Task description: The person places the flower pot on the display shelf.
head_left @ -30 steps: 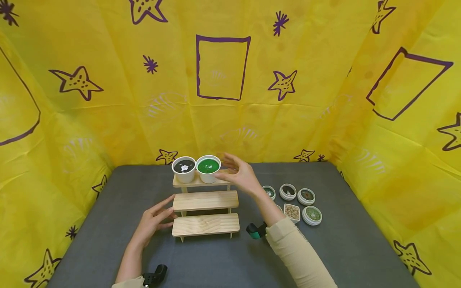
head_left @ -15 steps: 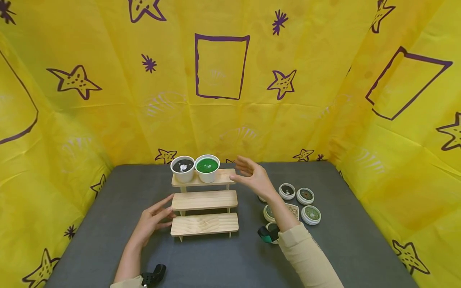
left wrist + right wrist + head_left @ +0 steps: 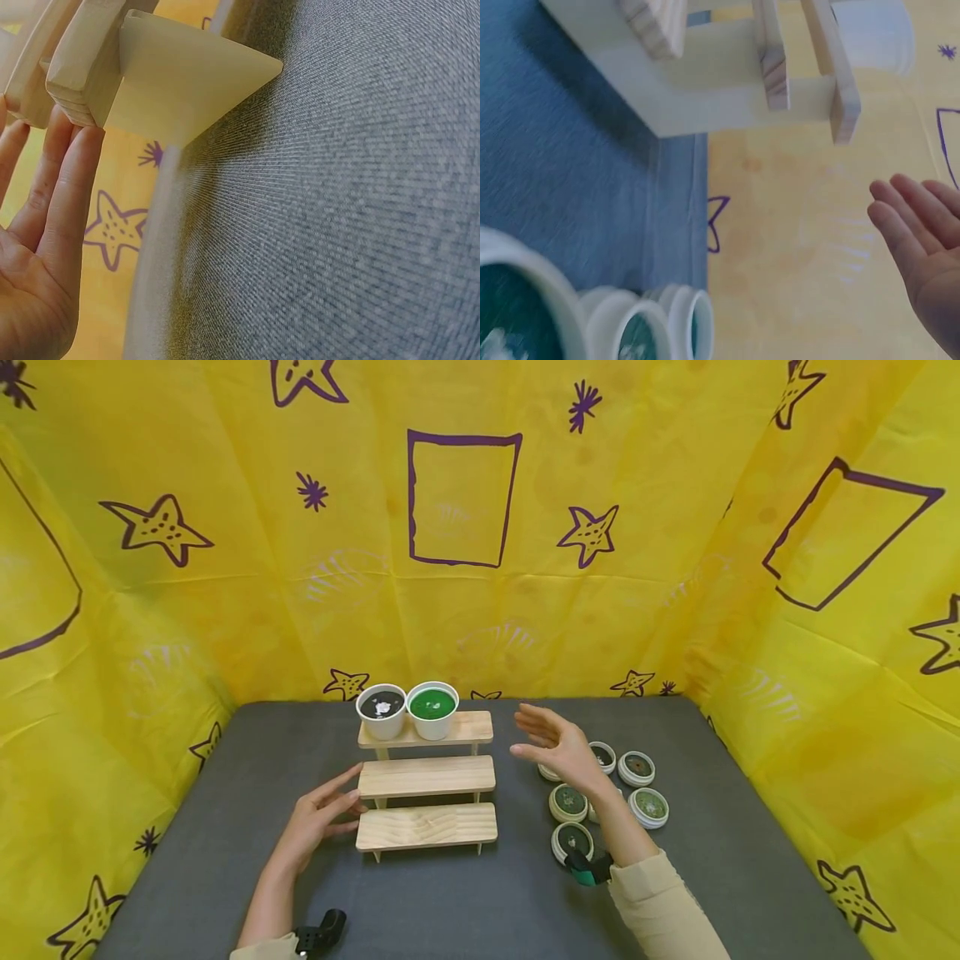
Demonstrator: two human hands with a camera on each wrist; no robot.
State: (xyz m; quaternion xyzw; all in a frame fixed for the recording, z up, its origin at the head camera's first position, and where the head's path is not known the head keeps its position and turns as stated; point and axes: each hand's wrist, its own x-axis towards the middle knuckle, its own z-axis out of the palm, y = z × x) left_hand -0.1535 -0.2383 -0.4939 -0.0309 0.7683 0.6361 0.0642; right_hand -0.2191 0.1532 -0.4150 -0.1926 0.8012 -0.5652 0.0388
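A three-tier wooden stand (image 3: 426, 777) rests on the grey table. My left hand (image 3: 318, 818) touches its left side, and in the left wrist view straight fingertips (image 3: 82, 150) meet the ends of the boards. Two white cups stand side by side on the top tier: one with dark contents and a white patch (image 3: 382, 706), one with green contents (image 3: 432, 704). My right hand (image 3: 558, 747) hovers to the right of the stand, holding nothing, its fingers apart from the thumb. Below it sit several small round white pots, among them a dark green one (image 3: 568, 802).
More pots lie at the right, including a light green one (image 3: 649, 807) and a brownish one (image 3: 637, 767). My right forearm hides some of the group. Yellow patterned cloth (image 3: 465, 627) walls in the table (image 3: 300, 735) at the back and sides.
My right hand has drawn away from the green cup, moving right and slightly down towards the small pots. The cup stays on the top tier. My left hand has kept its place.
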